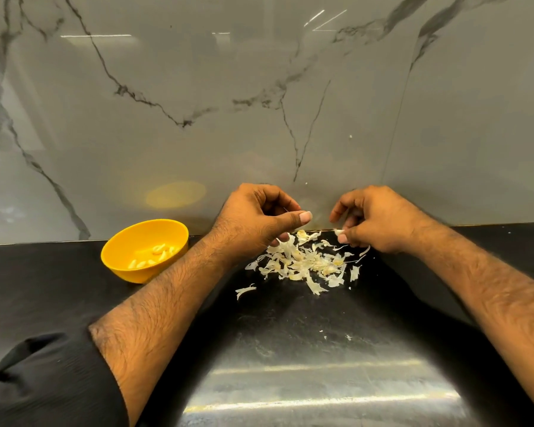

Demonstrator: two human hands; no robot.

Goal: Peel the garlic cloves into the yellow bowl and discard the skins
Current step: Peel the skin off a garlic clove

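On the black bench (290,334), a loose pile of garlic skins (305,263) lies near the marbled wall (259,87), its long spread running left to right. The right hand (373,220) hovers over the pile's right end, its grip pinched on a small pale garlic piece (339,232); which way that piece points cannot be told. The left hand (253,220) hangs curled over the left end, fingers loosely bent, holding nothing visible. Further left sits the yellow bowl (127,238), peeled cloves (154,257) inside.
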